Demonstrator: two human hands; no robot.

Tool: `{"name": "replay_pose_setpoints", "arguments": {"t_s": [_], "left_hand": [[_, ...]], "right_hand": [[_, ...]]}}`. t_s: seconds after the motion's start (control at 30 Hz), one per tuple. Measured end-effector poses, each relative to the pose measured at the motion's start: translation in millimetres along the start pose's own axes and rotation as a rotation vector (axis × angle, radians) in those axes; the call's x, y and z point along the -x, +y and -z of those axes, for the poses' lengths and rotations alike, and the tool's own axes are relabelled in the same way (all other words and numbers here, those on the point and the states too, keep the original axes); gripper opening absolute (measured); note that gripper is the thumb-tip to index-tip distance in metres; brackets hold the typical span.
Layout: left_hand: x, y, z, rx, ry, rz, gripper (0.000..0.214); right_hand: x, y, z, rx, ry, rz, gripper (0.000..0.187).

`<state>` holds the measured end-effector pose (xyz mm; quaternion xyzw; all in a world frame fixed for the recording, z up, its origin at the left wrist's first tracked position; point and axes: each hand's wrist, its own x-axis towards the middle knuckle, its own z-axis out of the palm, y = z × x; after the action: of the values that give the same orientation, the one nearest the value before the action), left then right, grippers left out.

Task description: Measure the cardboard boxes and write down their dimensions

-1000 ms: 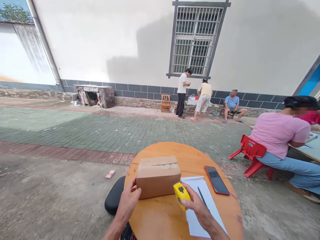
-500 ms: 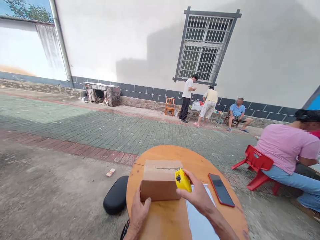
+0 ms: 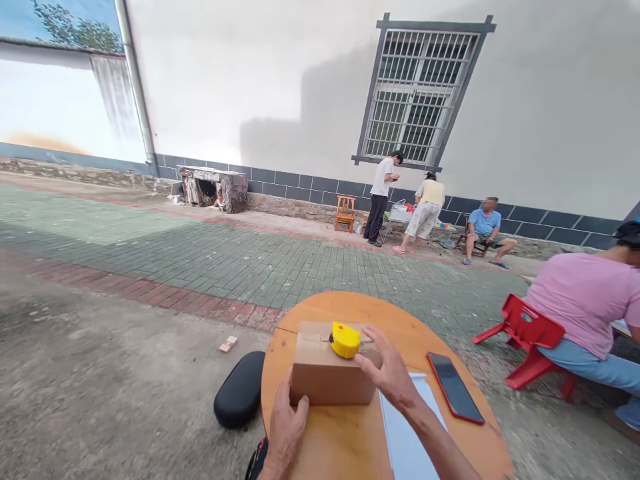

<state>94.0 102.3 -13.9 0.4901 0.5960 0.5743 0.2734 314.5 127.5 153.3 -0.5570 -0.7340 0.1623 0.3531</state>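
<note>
A brown cardboard box [image 3: 330, 373] lies on a round wooden table [image 3: 360, 440] in front of me. My left hand [image 3: 287, 427] rests against the box's near left corner, fingers curled on it. My right hand [image 3: 387, 373] holds a yellow tape measure [image 3: 345, 340] on top of the box, near its far right edge. The fingers are wrapped round the case.
A sheet of white paper [image 3: 405, 440] and a dark phone with a red rim [image 3: 455, 397] lie right of the box. A black stool [image 3: 240, 399] stands left of the table. A person in pink [image 3: 585, 307] sits on a red chair [image 3: 527, 337]; three people stand or sit by the far wall.
My right hand lifted the tape measure from the table's near side up onto the top of the box. My left hand slid along the box's near left corner. The view shifted left.
</note>
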Motion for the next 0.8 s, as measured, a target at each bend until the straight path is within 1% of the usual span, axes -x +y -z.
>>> {"name": "replay_pose_setpoints", "arguments": {"t_s": [0.07,0.13,0.23,0.3,0.33,0.43,0.57,0.63,0.7,0.8], "left_hand": [[0.6,1.4,0.8,-0.011,-0.008,0.017,0.058],[1.8,3.4,2.1,-0.027,-0.03,0.033,0.058],[2.6,6.5,4.2,-0.062,-0.071,0.054,0.058],[1.5,8.6,5.1,-0.089,-0.087,0.074,0.059],[0.7,9.8,5.4,-0.102,-0.088,0.085,0.059],[-1.6,13.7,6.0,-0.139,-0.07,0.107,0.06],[-2.7,15.5,5.6,-0.16,-0.023,0.095,0.058],[-2.9,12.4,5.2,-0.164,-0.009,0.094,0.057],[-3.3,6.8,4.8,-0.168,-0.005,0.1,0.057],[-4.4,-1.1,3.7,-0.172,0.001,0.095,0.057]], "right_hand": [[25.9,26.8,15.2,-0.051,0.136,-0.099,0.045],[57.1,58.7,32.8,-0.031,0.202,-0.234,0.039],[104.4,100.8,55.8,0.046,0.198,-0.375,0.036],[128.2,118.4,62.9,0.11,0.171,-0.425,0.031],[136.4,123.7,62.7,0.149,0.155,-0.444,0.029],[145.2,129.0,48.8,0.262,0.113,-0.469,0.022],[136.0,122.9,19.5,0.391,0.096,-0.459,0.017],[132.6,119.5,12.2,0.432,0.094,-0.467,0.017],[133.9,118.6,13.1,0.441,0.09,-0.477,0.022],[144.2,122.0,26.2,0.415,0.099,-0.473,0.03]]}}
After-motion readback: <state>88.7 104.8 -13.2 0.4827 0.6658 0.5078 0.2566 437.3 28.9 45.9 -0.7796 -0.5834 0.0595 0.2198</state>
